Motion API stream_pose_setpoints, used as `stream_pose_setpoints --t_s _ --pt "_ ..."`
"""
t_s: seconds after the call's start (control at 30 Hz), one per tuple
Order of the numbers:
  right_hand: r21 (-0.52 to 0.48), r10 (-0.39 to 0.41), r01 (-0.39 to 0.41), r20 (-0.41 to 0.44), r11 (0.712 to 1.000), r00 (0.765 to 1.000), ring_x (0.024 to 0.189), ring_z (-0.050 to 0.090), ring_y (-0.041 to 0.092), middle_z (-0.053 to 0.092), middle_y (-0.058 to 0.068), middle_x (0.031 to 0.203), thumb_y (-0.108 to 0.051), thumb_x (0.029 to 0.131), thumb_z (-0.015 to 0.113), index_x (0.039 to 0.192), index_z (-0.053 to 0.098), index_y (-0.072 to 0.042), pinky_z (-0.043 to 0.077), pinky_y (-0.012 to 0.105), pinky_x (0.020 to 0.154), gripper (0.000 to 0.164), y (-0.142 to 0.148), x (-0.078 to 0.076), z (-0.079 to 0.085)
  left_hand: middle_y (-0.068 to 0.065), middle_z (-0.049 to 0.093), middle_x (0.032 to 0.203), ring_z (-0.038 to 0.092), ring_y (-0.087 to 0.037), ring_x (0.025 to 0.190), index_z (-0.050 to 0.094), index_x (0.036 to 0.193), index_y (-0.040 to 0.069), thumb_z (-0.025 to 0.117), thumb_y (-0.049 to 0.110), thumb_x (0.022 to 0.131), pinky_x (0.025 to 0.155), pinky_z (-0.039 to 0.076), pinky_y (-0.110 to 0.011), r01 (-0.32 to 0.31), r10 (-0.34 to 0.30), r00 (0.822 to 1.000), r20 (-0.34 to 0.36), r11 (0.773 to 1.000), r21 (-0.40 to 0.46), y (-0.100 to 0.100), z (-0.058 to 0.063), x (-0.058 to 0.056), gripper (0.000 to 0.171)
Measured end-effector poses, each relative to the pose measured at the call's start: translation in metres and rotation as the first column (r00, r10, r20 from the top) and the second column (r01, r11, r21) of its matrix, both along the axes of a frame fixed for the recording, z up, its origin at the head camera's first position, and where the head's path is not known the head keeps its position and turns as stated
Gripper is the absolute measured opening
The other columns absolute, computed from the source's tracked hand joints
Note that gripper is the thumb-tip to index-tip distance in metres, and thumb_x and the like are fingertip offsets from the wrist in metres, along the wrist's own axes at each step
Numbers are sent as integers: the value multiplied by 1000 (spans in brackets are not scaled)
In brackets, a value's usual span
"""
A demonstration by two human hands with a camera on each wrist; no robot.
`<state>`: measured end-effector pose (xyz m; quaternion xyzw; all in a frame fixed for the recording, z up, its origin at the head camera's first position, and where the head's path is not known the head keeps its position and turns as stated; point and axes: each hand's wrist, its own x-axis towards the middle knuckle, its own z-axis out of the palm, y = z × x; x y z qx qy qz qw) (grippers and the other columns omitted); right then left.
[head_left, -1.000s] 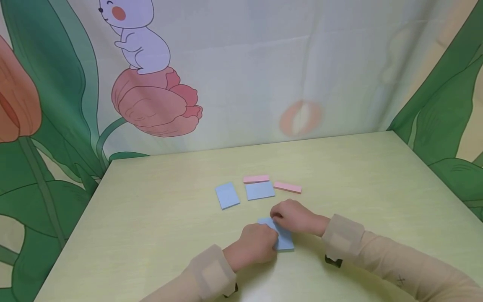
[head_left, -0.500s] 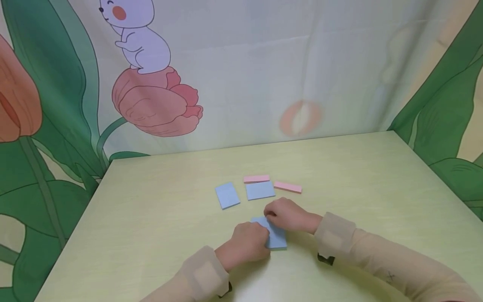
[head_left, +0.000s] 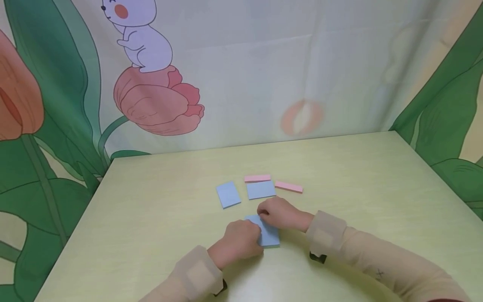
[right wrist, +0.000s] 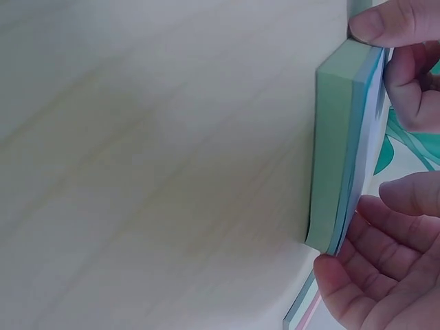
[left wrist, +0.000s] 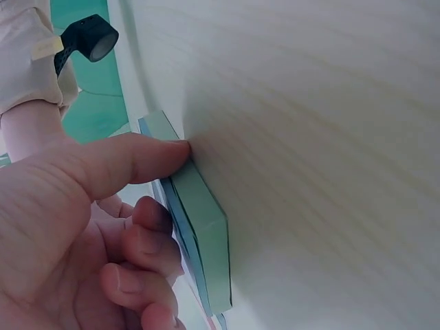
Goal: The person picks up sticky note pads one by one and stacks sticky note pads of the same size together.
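A blue sticky note pad (head_left: 270, 237) lies on the table near its front. Both wrist views reveal a thicker green pad (right wrist: 335, 151) directly beneath it, their edges nearly flush. My left hand (head_left: 241, 239) holds the stack from the left, its thumb (left wrist: 161, 157) against the green side and its other fingers bent over the blue top. At the far right corner, my right hand (head_left: 281, 212) curls over the stack. One right fingertip (right wrist: 332, 271) touches the end edge, while the right thumb is raised off the top.
Two more blue pads, one on the left (head_left: 228, 194) and one in the middle (head_left: 261, 190), lie farther back. Beside them are two narrow pink strips, one behind (head_left: 257, 178) and one to the right (head_left: 289, 187). A printed curtain (head_left: 241, 84) hangs behind the table (head_left: 151, 218).
Both hands and the stack have slid steadily left across the table, keeping the same hold. The other blue pads and the pink strips stay where they were.
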<state>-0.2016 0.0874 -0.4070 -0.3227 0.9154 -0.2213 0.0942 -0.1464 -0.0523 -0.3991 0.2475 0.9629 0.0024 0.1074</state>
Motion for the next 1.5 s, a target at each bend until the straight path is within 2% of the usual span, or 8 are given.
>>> stream_pose_setpoints --t_s 0.4,0.57,0.7,0.83,1.03,1.17,1.33,1.5 --pt "-17 -7 6 -20 1000 1000 53 37 5 45 -6 58 -5 80 51 66 59 -10 31 17 51 17 -2 -3 -3 5 34 48 30 -11 45 41 51 15 64 29 69 38 26 -26 3 -3 1000 16 1000 12 -7 0 -1 32" --pt "-37 -142 142 6 989 990 54 39 7 45 -5 58 -7 81 51 67 59 -10 32 19 51 16 2 -3 -3 6 32 48 29 -9 45 39 49 16 64 33 69 38 25 -25 11 -14 997 72 999 44 -9 3 2 36" --pt "-56 -265 265 14 963 964 52 36 8 41 -5 55 -6 81 49 61 54 -12 30 20 49 21 10 -6 0 8 33 48 31 -7 45 41 49 18 62 34 74 40 25 -23 0 -21 988 152 991 137 -12 8 5 36" --pt "-52 -304 305 40 951 952 47 32 8 36 -5 49 -5 79 45 56 48 -12 27 20 47 24 17 -7 4 9 33 47 32 -6 45 42 51 17 56 29 82 42 26 -21 -44 -2 983 182 968 247 -19 14 5 35" --pt "-7 -236 239 124 971 964 45 26 8 33 -6 47 -1 76 45 52 48 -11 24 20 46 25 27 -2 11 5 36 51 33 -8 48 48 59 11 50 16 85 46 28 -20 -151 103 985 136 898 413 -31 13 0 27" --pt "75 -202 190 207 979 957 46 30 8 38 -5 49 -3 78 48 56 54 -9 26 20 47 23 31 4 13 3 44 56 37 -9 50 54 67 9 49 12 85 48 31 -20 -219 182 975 124 872 438 -37 10 -3 19" --pt "124 -155 122 308 985 939 44 37 9 43 -4 47 -6 81 50 60 59 -6 30 21 47 23 34 12 14 1 45 56 38 -11 49 58 69 6 47 6 83 47 32 -21 -272 217 960 177 874 403 -41 7 -6 17" --pt "113 -81 43 354 993 932 43 36 8 41 -4 46 -8 82 51 61 60 -3 31 21 46 23 34 19 14 0 49 61 40 -12 51 60 72 5 48 6 81 48 33 -22 -265 196 957 214 891 369 -42 7 -5 15"
